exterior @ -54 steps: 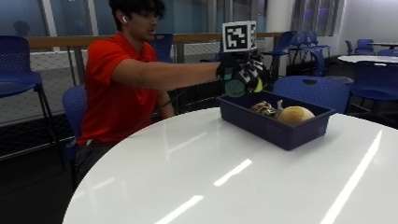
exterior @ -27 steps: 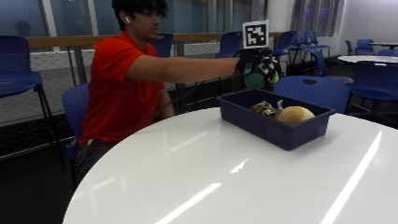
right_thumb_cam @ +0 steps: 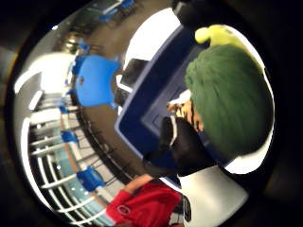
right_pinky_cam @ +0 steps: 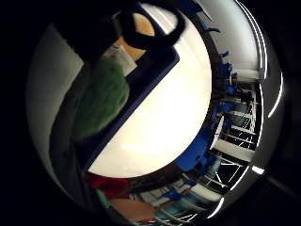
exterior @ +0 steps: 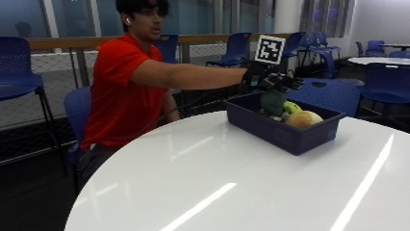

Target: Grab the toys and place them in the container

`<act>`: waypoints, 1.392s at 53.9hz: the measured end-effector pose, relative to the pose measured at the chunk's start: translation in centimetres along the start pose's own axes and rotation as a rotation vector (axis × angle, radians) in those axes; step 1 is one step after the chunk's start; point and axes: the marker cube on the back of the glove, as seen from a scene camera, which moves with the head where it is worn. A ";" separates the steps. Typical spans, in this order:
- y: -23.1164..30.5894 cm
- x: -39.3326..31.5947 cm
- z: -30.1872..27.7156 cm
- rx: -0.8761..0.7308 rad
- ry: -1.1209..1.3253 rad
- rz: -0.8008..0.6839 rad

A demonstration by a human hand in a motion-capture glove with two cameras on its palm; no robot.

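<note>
Hands: gloved right hand (exterior: 268, 79) hovers over the container, fingers seemingly spread above the green toy; whether it has hold of the toy is not clear.
Green toy: green plush (exterior: 274, 101) sits just under the palm, inside the blue container (exterior: 282, 132), beside a yellow piece (exterior: 292, 107) and an orange ball (exterior: 305, 119).
Risk: if let go near the rim, the plush could tip out onto the white bench (exterior: 211, 192).
Cause: the container stands near the bench edge, and toys already in it are piled high.

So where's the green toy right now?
In the outside view, the green toy hangs just below the gloved right hand, over the blue container, beside the orange toy.
</note>
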 end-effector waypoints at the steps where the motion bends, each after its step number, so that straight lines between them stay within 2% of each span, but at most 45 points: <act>1: 0.0 0.1 0.1 -0.001 0.001 0.017; 6: 0.5 1.3 0.6 0.005 0.051 -0.001; 10: 1.5 2.7 1.0 0.004 0.079 -0.126; 16: 2.4 4.0 1.5 -0.005 0.009 0.013; 31: 8.8 10.5 4.3 0.025 -0.169 0.098; 47: 16.9 17.7 9.6 0.004 -0.158 0.242; 58: 19.3 20.8 13.0 -0.021 -0.243 0.316; 75: 21.4 21.8 14.1 -0.010 -0.187 0.368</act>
